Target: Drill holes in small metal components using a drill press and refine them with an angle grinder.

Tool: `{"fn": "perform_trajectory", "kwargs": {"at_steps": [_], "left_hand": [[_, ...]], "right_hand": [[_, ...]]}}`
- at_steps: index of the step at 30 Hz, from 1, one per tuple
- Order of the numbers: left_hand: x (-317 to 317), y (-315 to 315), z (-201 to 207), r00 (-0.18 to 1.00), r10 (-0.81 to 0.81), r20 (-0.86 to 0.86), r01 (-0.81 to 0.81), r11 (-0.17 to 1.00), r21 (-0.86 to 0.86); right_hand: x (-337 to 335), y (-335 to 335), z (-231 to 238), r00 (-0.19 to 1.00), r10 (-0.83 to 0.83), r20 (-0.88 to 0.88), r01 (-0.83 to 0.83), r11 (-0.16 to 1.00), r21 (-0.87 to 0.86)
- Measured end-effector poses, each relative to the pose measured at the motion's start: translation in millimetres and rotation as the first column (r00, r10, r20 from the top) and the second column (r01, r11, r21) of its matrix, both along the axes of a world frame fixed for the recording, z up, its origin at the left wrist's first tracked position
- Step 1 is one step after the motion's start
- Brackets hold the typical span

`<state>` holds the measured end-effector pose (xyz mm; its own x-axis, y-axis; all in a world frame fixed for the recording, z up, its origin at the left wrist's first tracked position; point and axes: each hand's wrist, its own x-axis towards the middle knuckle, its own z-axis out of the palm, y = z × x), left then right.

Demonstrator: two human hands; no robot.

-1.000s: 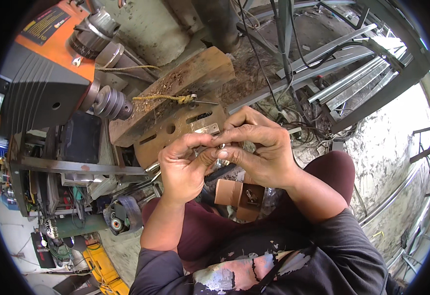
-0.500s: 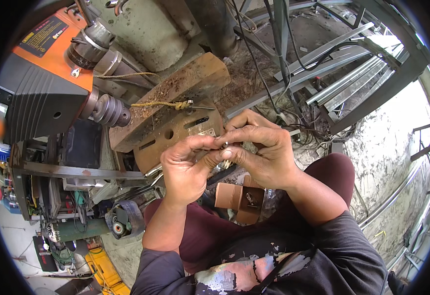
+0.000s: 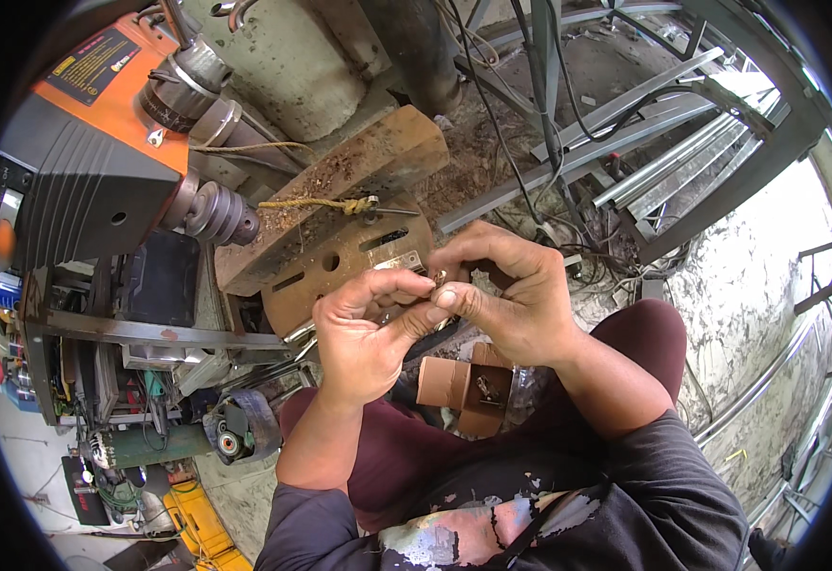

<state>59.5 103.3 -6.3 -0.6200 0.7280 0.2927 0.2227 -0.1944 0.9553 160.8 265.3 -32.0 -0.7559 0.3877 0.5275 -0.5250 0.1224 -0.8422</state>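
Both hands meet in front of me, above my lap. A small brass-coloured metal piece (image 3: 440, 278) sits at the fingertips, too small to make out its kind. My left hand (image 3: 363, 324) pinches at it with thumb and index finger. From the other side, my right hand (image 3: 511, 295) has its thumb on the piece, with the index finger curled above it. Just beyond the hands is a rusty slotted drill-press table (image 3: 349, 249), with a flat metal strip (image 3: 399, 262) on it. Below the hands, an open cardboard box (image 3: 444, 383) holds small shiny metal parts (image 3: 488, 387).
An orange and black drill press (image 3: 102, 143) with a chuck (image 3: 221, 214) stands at the left. A rusty steel beam (image 3: 340, 190) lies beside its table. Metal bars and frames (image 3: 663, 124) are stacked far right. A yellow case (image 3: 202, 519) lies lower left.
My right index finger has lifted away from the left fingertips, so the small metal piece shows more. The view has shifted slightly.
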Motion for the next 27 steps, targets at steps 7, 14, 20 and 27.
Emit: {"fn": "perform_trajectory", "kwargs": {"at_steps": [7, 14, 20, 27], "left_hand": [[1, 0, 3, 0.998, -0.010, 0.057, 0.010, 1.000, -0.011], [0, -1, -1, 0.987, -0.008, 0.161, 0.015, 0.999, -0.043], [2, -1, 0, 0.978, -0.023, 0.205, 0.029, 0.999, -0.025], [3, -1, 4, 0.953, -0.065, 0.295, 0.070, 0.998, -0.006]], "right_hand": [[-1, -3, -1, 0.997, 0.048, 0.061, -0.037, 0.984, -0.176], [-2, -3, 0, 0.996, 0.083, 0.038, -0.072, 0.970, -0.231], [-2, -3, 3, 0.990, 0.129, 0.053, -0.108, 0.949, -0.296], [2, -3, 8, 0.986, 0.137, 0.093, -0.095, 0.928, -0.361]]}}
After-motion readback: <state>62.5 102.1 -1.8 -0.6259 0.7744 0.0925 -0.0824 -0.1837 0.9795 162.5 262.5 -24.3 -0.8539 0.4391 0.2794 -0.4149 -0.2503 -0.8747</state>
